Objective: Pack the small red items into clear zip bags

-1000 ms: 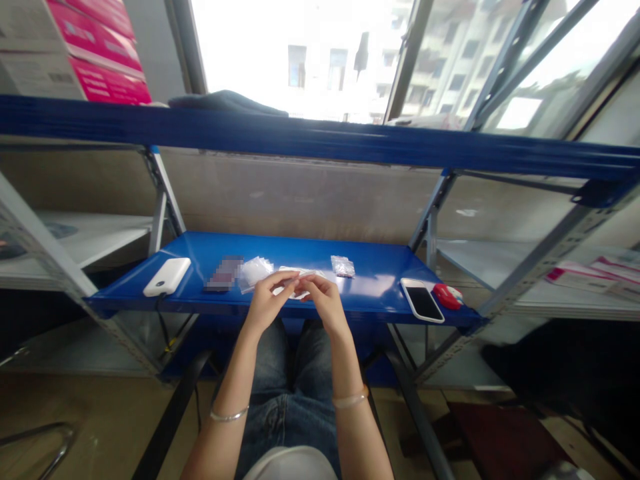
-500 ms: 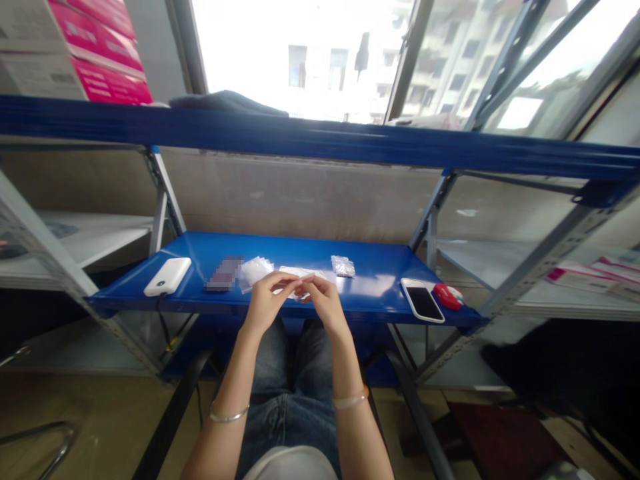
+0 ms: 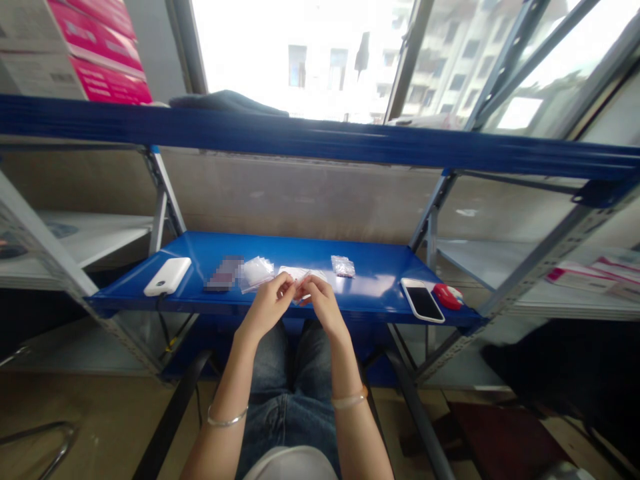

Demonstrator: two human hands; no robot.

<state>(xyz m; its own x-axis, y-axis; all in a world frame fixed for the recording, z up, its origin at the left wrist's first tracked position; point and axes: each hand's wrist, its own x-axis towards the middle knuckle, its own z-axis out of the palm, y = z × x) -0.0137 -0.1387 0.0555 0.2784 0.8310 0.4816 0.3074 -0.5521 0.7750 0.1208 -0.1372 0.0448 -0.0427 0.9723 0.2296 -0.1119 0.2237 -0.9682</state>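
Note:
My left hand (image 3: pixel 270 303) and my right hand (image 3: pixel 323 301) meet over the front edge of the blue shelf (image 3: pixel 380 267). The fingers of both hands are pinched close together, and whatever lies between them is too small to make out. Behind the fingertips lies a white sheet (image 3: pixel 316 274), partly covered by the hands. Left of it, near my left hand, several clear plastic bags (image 3: pixel 257 275) are fanned in a loose pile. A small clear packet with shiny contents (image 3: pixel 343 267) rests behind and to the right of my right hand.
A white power bank (image 3: pixel 169 276) with a cable stands at the left, beside a blurred-out flat item (image 3: pixel 223 275). At the right lie a phone (image 3: pixel 423 300) and a red-and-white object (image 3: pixel 447 297). Metal uprights flank the shelf, and a blue beam (image 3: pixel 320 137) crosses above it.
Both hands have shifted slightly, with the left fingers more curled and the fingertips a little further apart. Everything on the shelf stays in place.

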